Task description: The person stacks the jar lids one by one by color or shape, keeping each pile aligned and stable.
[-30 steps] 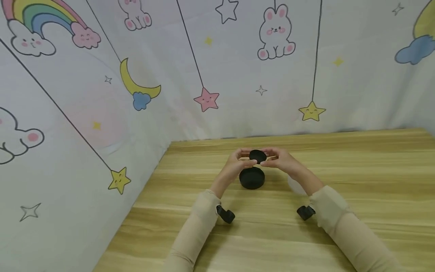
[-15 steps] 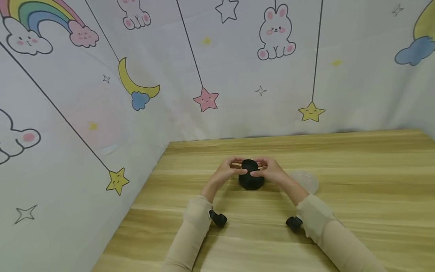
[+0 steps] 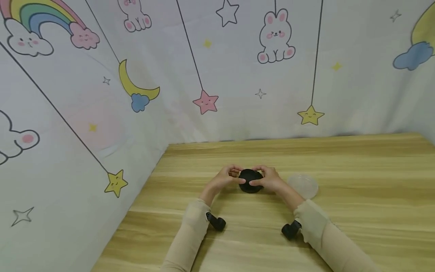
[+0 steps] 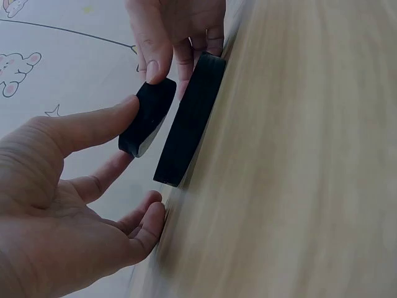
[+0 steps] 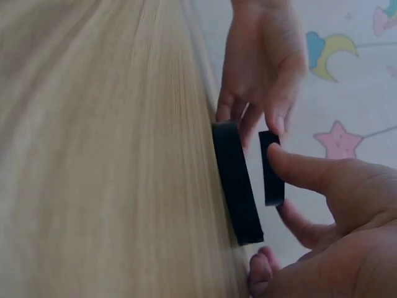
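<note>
Both hands hold a small black disc (image 4: 147, 115) between thumbs and fingers, one hand at each side. My left hand (image 3: 222, 178) has its thumb on the near edge, and my right hand (image 3: 273, 180) pinches the opposite side. Just below lies a larger black round piece (image 5: 237, 186), flat on the table, with a narrow gap separating it from the small disc in both wrist views. From the head view the two black pieces overlap into one dark shape. Part of a pale underside shows on the small disc in the left wrist view.
A translucent round disc (image 3: 304, 186) lies on the wooden table (image 3: 251, 241), close to the right wrist. A white cloth (image 3: 238, 75) printed with cartoon figures hangs behind the table and along its left side. Wrist cameras sit on both sleeves.
Both hands have come down and nearer with the small black disc, from behind the larger piece to right over it. The translucent disc, earlier partly hidden by the right arm, shows more fully.
</note>
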